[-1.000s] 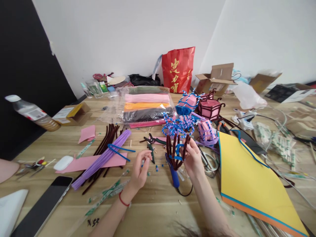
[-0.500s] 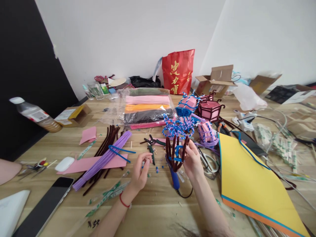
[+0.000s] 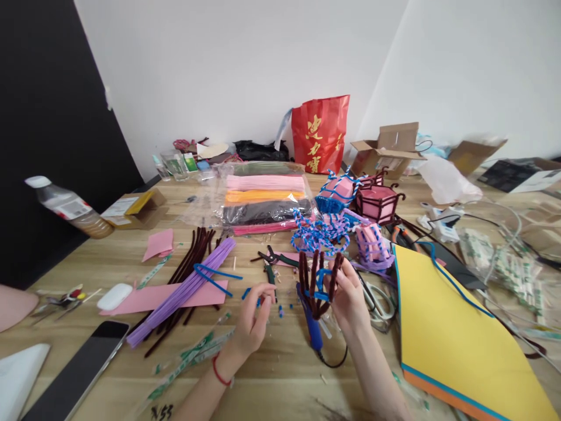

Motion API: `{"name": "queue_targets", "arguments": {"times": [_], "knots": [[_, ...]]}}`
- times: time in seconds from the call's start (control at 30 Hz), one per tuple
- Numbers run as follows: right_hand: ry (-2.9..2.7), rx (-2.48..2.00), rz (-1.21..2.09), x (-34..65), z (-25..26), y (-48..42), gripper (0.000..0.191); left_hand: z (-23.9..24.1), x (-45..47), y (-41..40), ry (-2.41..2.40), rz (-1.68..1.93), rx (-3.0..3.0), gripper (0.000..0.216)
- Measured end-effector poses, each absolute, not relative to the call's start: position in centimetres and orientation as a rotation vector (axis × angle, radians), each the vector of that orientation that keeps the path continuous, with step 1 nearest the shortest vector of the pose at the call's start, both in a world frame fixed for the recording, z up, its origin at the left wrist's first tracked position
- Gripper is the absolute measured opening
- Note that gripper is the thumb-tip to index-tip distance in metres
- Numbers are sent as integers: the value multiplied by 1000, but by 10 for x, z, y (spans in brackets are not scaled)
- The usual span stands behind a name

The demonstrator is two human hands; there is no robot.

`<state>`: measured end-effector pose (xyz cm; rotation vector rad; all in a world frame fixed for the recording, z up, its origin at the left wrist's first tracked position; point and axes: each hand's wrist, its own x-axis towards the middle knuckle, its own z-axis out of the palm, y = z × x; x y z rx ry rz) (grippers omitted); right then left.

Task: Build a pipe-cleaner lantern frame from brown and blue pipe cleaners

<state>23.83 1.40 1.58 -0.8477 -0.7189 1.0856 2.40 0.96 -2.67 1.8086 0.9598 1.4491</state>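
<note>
My right hand (image 3: 352,295) pinches the right side of a small cage-like frame (image 3: 313,292) of dark brown pipe cleaners, with blue pipe cleaner bent inside it. The brown strands point upward. My left hand (image 3: 254,316) is apart from the frame, its fingers closed around a short blue pipe cleaner piece (image 3: 246,293), mostly hidden by the fingers. Just beyond that hand lie dark-handled pliers (image 3: 270,257). Below the frame rests a blue-handled tool (image 3: 314,336) with a cord. Purple pipe cleaners (image 3: 184,292) lie across brown ones (image 3: 193,251) at the left.
Finished pink lanterns (image 3: 379,204) and a blue-purple twisted coil (image 3: 319,231) stand behind the frame. Yellow sheets (image 3: 460,327) lie at the right, scissors (image 3: 381,304) beside them. A phone (image 3: 81,371), a bottle (image 3: 70,207) and a bagged pipe cleaner pack (image 3: 265,196) are around.
The whole view has shifted slightly, so things sit a little lower. A blue end now shows to the left of my left fingers. My right hand keeps its hold on the frame.
</note>
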Motion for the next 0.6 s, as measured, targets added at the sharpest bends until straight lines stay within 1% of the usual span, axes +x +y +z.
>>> {"name": "queue_targets", "arguments": {"times": [0.2,0.33,0.43,0.53,0.6], "knots": [[-699,-753,1018,221,34,4,28,-26,23,9,942,1518,1804,19],[-811,-709,1005,211,61,-3,28,-8,21,10,914,1614,1792,17],[-995,-688,965,206,83,-10,23,26,21,11,863,1710,1810,16],[-1143,-686,860,201,103,-17,31,74,20,8,789,1742,1905,23],[-1168,-670,816,198,115,-21,37,105,19,6,857,1559,2157,24]]}}
